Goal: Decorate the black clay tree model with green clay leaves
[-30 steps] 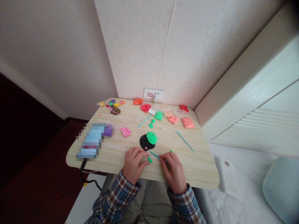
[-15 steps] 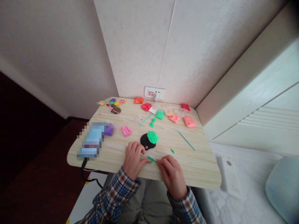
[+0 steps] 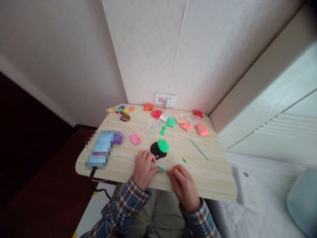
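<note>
Your right hand pinched a thin blue-green stick-shaped tool between the thumb and fingertips, closed firmly enough to leave little gap, with the tool pointing left. The tool lay against a small bright-green clay-like piece near the front edge of the pale wood-grained table, between your two hands. Your left hand was partly spread, thumb and curled fingers well apart; its thumb tip reached the left end of the green piece, though whether it pressed on it you could not tell.

Just beyond your left fingers sat a rounded flat black piece bearing a ruffled bright-green lump and a tiny pink ornament. To the right of these lay a small green leaf-shaped piece, and farther right a second slender blue-green tool. Beyond the black piece lay a green bow-like piece and a green plastic packet.
</note>
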Motion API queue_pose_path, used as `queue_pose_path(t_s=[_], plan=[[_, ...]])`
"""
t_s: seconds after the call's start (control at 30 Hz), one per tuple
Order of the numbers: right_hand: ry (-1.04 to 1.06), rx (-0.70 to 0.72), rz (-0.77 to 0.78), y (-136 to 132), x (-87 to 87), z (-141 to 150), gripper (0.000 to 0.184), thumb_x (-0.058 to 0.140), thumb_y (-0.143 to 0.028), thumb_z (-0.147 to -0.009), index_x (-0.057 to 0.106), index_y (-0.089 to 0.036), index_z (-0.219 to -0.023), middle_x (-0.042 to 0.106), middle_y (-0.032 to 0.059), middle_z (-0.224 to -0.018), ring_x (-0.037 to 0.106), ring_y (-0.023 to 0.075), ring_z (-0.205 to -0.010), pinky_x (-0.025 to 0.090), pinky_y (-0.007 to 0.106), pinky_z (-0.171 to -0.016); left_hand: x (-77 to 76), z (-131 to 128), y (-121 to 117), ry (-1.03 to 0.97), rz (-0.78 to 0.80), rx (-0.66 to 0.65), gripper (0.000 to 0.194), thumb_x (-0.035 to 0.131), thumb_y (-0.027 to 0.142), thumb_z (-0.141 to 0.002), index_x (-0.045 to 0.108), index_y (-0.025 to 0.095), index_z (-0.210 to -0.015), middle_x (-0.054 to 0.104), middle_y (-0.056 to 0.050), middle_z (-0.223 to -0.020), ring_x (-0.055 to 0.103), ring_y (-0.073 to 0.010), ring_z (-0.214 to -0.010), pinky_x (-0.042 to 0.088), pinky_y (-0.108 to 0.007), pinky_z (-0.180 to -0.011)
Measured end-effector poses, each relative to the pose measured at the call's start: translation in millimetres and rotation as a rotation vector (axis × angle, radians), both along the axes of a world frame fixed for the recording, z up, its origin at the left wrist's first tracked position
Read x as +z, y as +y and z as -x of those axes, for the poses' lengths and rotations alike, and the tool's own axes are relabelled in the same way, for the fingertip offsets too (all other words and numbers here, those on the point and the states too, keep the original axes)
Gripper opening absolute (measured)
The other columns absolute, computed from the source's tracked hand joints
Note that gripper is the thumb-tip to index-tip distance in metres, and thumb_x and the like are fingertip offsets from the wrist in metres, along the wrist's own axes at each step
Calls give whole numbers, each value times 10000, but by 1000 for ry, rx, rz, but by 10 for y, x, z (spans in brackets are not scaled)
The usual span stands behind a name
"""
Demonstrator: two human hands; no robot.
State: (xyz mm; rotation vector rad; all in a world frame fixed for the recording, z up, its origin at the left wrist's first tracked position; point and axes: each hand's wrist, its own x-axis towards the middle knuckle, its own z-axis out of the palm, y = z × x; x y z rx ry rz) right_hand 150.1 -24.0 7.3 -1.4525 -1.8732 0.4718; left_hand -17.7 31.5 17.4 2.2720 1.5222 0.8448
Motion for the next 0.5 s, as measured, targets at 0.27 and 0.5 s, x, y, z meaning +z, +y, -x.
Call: queue_pose_path(t_s=[0.27,0.5], plan=[[22,-2,8,2,-57,0,148,424,-161,-910,549,-185,-834,549,45,-798,496,164,-755,404,285,-692,-15,17,-8,-26,-5,-39,371,806,256,-613,476,177,-763,545,-25,-870,444,-217,-861,361,-345,-749],[7,-6,18,-4,-57,-1,140,430,-164,-908,544,-191,-833,549,42,-801,496,168,-761,396,291,-694,-6,12,-13,-34,29,-53,384,821,267,-588,495,177,-768,547,-22,-878,449,-219,-876,359,-348,-765]])
